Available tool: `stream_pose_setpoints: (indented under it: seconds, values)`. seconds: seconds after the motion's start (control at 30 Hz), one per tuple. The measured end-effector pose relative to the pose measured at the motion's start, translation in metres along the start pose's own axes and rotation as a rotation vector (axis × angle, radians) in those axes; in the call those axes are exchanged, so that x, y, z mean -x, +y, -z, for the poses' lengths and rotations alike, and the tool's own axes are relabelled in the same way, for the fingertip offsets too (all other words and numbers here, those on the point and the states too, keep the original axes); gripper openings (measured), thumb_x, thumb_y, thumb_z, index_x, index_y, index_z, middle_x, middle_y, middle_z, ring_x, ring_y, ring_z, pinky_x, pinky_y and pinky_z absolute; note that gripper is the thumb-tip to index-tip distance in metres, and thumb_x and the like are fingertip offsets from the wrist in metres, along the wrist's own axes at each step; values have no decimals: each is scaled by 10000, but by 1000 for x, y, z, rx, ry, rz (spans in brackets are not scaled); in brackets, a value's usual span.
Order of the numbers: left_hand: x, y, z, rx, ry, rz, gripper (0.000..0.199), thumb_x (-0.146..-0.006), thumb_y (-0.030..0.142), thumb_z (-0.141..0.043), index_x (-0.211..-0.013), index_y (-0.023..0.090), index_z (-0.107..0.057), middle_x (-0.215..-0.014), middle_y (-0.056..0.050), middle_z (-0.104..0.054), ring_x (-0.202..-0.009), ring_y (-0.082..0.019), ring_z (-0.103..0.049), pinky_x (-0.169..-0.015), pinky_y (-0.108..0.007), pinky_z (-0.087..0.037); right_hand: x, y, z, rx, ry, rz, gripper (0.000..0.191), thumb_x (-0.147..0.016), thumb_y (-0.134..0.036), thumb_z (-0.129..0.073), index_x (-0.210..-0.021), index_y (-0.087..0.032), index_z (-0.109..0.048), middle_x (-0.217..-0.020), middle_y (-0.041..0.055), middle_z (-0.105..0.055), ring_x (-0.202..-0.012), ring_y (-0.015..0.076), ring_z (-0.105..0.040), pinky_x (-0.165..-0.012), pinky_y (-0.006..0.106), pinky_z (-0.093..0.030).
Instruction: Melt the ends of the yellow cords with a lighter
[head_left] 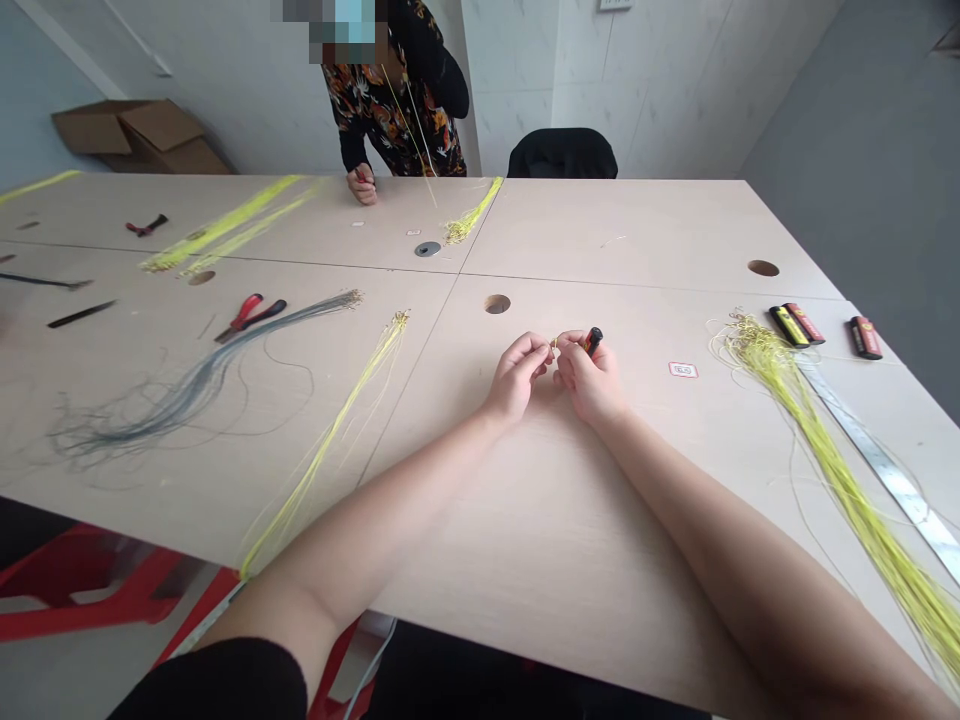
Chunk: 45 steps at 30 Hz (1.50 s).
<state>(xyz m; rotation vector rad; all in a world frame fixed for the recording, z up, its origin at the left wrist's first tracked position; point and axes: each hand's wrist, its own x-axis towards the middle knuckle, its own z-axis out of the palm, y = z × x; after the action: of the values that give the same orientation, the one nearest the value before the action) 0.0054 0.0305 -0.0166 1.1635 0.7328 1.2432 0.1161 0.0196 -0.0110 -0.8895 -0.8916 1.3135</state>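
Observation:
My left hand is closed in a pinch on a short bit of yellow line, just above the table. Facing it, my right hand has its fingertips at the same line, almost touching the left ones. A dark-ended lighter sticks up from the grip of my right hand; the palm hides most of it. Right of the hands lies a small label with a red border. A bundle of yellow lines with tangled golden ends stretches along the table's right side.
Beside that bundle lie a yellow-black lighter, a red one and a metal ruler. Leftward are a thin yellow bundle, grey lines and red-black pliers. Across the table, a person handles line.

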Motion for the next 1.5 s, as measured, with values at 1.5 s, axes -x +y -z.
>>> stream_pose_setpoints:
  seconds: [1.5]
  values:
    - [1, 4, -1, 41, 4, 25, 173, -769, 259, -569, -640, 161, -509, -625, 20, -454, -591, -78, -380, -584, -222, -324, -1, 4, 3, 103, -34, 145, 257, -744, -405, -661, -711, -183, -536, -619, -37, -468, -460, 43, -329, -443, 225, -280]
